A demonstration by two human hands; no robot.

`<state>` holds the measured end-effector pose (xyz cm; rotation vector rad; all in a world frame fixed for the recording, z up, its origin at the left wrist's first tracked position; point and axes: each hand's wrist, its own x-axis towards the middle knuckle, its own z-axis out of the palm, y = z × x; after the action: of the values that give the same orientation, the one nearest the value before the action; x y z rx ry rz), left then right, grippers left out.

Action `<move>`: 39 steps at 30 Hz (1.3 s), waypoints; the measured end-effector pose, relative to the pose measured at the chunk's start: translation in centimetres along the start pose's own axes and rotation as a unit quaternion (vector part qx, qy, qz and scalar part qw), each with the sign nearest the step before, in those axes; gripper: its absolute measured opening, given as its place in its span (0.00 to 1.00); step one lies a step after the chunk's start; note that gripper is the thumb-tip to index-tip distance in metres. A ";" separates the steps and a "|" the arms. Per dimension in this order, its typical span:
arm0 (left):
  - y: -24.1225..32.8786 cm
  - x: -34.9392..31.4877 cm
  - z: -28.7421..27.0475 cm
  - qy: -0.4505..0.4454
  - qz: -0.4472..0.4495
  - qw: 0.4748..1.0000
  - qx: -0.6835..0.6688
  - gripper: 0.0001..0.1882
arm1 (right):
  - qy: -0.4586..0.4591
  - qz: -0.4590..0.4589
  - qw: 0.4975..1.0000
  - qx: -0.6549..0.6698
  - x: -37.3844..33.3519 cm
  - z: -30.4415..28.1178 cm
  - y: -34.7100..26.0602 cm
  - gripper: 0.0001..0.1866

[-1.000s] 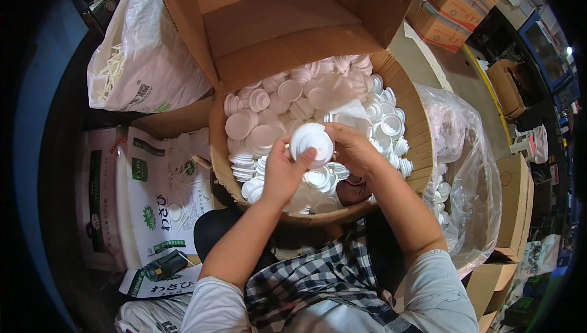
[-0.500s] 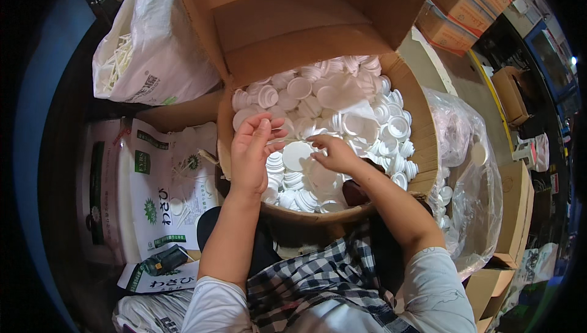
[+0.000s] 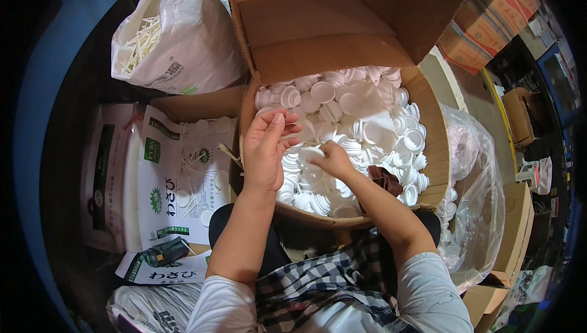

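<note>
Over an open cardboard box [image 3: 439, 168] full of white plastic lids [image 3: 409, 141], both my hands are raised close together. My right hand [image 3: 335, 160] pinches a round white lid [image 3: 310, 155] by its edge. My left hand [image 3: 266, 149] is just left of that lid, thumb against the index finger and the other fingers loosely curled. What the left fingertips hold, if anything, is too small to make out. A crumpled dark brown cloth [image 3: 385, 179] lies on the lids beside my right forearm.
Left of the box, a white sack [image 3: 195, 39] of thin pale sticks stands behind printed white sheeting [image 3: 162, 180] with several lids on it. A dark green tool [image 3: 166, 252] lies there. On the right are a clear plastic bag [image 3: 480, 210] and cartons [image 3: 489, 18].
My right hand has closed on a lid and lifted it nearer the left hand. The whole view has shifted, so the box sits further right and lower. More of the brown cloth shows.
</note>
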<state>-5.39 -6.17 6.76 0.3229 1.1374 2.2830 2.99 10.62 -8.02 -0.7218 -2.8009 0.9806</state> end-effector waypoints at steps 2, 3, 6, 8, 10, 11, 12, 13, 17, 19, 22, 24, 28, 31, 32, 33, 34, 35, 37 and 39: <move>0.3 0.0 0.3 -0.008 -0.006 1.000 -0.015 0.11 | 0.127 -0.035 0.980 0.147 0.5 0.3 1.5 0.18; 0.3 0.0 0.4 -0.006 -0.010 1.000 -0.015 0.11 | 0.218 -0.046 0.962 0.155 0.9 0.3 1.8 0.18; 0.1 -0.2 0.2 0.001 -0.020 1.000 -0.014 0.10 | 0.091 0.206 0.892 0.392 2.2 -2.2 0.7 0.16; -0.4 0.0 0.0 -0.005 -0.026 1.000 -0.012 0.10 | 0.025 0.271 0.865 0.422 3.4 -2.0 1.4 0.16; -0.8 0.1 0.2 -0.010 -0.037 0.999 -0.010 0.10 | 0.002 0.311 0.846 0.433 3.9 -1.8 2.2 0.16; -0.9 0.0 0.3 -0.010 -0.043 0.999 -0.009 0.10 | 0.009 0.320 0.844 0.430 4.0 -1.7 2.1 0.16; -1.2 0.0 0.5 0.000 -0.047 0.999 -0.006 0.10 | 0.016 0.329 0.842 0.427 4.0 -1.7 2.0 0.16; -1.5 -0.1 0.8 0.009 -0.052 0.999 -0.003 0.11 | 0.026 0.330 0.841 0.429 4.0 -1.7 2.5 0.16; -2.8 -0.5 0.6 0.104 -0.112 0.988 0.011 0.19 | 0.063 0.157 0.927 0.335 0.6 -4.8 -2.2 0.11; -3.8 -0.8 1.2 0.129 -0.177 0.976 -0.009 0.28 | 0.116 -0.016 0.960 0.254 -2.7 -7.1 -5.1 0.11; -4.1 -2.0 2.3 -0.027 -0.248 0.956 -0.155 0.30 | 0.111 -0.132 0.972 0.159 -6.5 -9.8 -7.9 0.17; -5.1 -1.8 2.8 -0.118 -0.231 0.942 -0.213 0.30 | 0.126 -0.198 0.970 0.066 -8.0 -10.9 -8.5 0.21; -4.9 -2.0 2.9 -0.080 -0.266 0.928 -0.247 0.27 | 0.173 -0.221 0.953 0.117 -9.8 -12.5 -8.4 0.19; -4.4 -2.1 2.8 -0.072 -0.276 0.921 -0.264 0.25 | 0.229 -0.113 0.869 0.423 -10.0 -14.3 -7.0 0.10; -4.0 -2.1 2.7 -0.081 -0.272 0.920 -0.271 0.24 | 0.218 -0.077 0.834 0.501 -10.0 -15.4 -6.3 0.10; -3.9 -2.1 2.6 -0.089 -0.269 0.915 -0.288 0.24 | 0.215 -0.086 0.800 0.554 -9.5 -16.1 -5.6 0.11; -3.9 -2.1 2.6 -0.089 -0.269 0.912 -0.297 0.25 | 0.211 -0.095 0.762 0.605 -9.1 -16.7 -5.0 0.13; -3.9 -2.0 2.5 -0.087 -0.269 0.910 -0.304 0.25 | 0.181 -0.071 0.748 0.635 -9.0 -17.2 -4.8 0.14; -3.8 -2.0 2.0 -0.097 -0.264 0.904 -0.322 0.26 | 0.118 -0.004 0.724 0.679 -9.1 -18.0 -5.2 0.14; -4.0 -2.0 2.1 -0.097 -0.261 0.902 -0.331 0.27 | 0.019 0.031 0.708 0.705 -8.9 -17.9 -4.3 0.14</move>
<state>-1.36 -4.06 4.95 -0.0292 0.2474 1.9435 13.27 13.72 9.34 -0.4753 -1.1545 2.4260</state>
